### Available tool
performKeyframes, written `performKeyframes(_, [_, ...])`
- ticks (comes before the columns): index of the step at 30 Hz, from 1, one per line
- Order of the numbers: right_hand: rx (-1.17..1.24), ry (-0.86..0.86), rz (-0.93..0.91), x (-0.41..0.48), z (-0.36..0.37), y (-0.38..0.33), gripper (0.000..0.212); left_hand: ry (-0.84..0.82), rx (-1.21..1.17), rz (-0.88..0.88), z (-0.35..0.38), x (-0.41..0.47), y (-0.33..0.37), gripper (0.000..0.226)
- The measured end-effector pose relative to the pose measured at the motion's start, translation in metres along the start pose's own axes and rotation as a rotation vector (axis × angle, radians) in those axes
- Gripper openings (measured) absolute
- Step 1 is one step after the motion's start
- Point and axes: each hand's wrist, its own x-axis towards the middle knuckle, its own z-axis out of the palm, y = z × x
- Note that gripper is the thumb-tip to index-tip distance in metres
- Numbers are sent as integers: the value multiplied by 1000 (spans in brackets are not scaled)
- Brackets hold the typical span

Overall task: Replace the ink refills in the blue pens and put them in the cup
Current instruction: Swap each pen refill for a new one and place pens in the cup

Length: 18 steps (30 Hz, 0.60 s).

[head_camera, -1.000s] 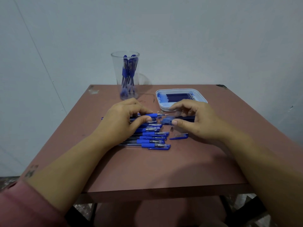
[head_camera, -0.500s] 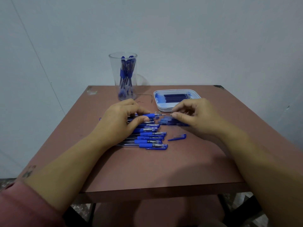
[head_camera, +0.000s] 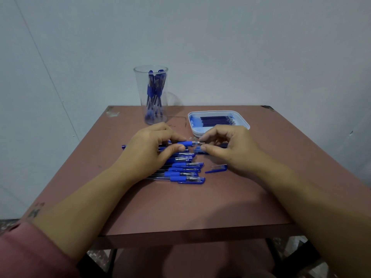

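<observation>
My right fingers (head_camera: 210, 150) now pinch the metal tip end of the pen (head_camera: 185, 143), where a second ago they rested on something dark just beside it. The left fingers (head_camera: 172, 151) are curled round its blue grip, as they were. So the right hand (head_camera: 230, 149) has moved in while the left hand (head_camera: 148, 151) kept its place, which I read as the tip about to be unscrewed (whether it has loosened yet I cannot tell). The pen sits at the far edge of the pile of pens (head_camera: 184, 171) on the worktop (head_camera: 180, 207), with a loose cap (head_camera: 216, 168) near the pile. Further out, the tray (head_camera: 244, 122) of refills (head_camera: 216, 120) lies just behind the right hand, and the cup (head_camera: 140, 93) already holds several pens
</observation>
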Motion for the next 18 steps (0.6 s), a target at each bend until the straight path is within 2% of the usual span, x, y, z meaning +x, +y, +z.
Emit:
performKeyframes(7, [-126, 67, -105, -1, 0, 2, 46, 16, -5, 1, 0, 0, 0, 27])
performKeyframes(9, [-176, 65, -149, 0, 1, 3, 42, 14, -3, 7, 0, 0, 0, 27])
performKeyframes(14, [-217, 46, -206, 3, 6, 9, 13, 18, 2, 22, 0, 0, 0, 26])
performKeyframes(18, [-212, 47, -216, 2, 5, 8, 39, 27, 0, 27, 0, 0, -1, 22])
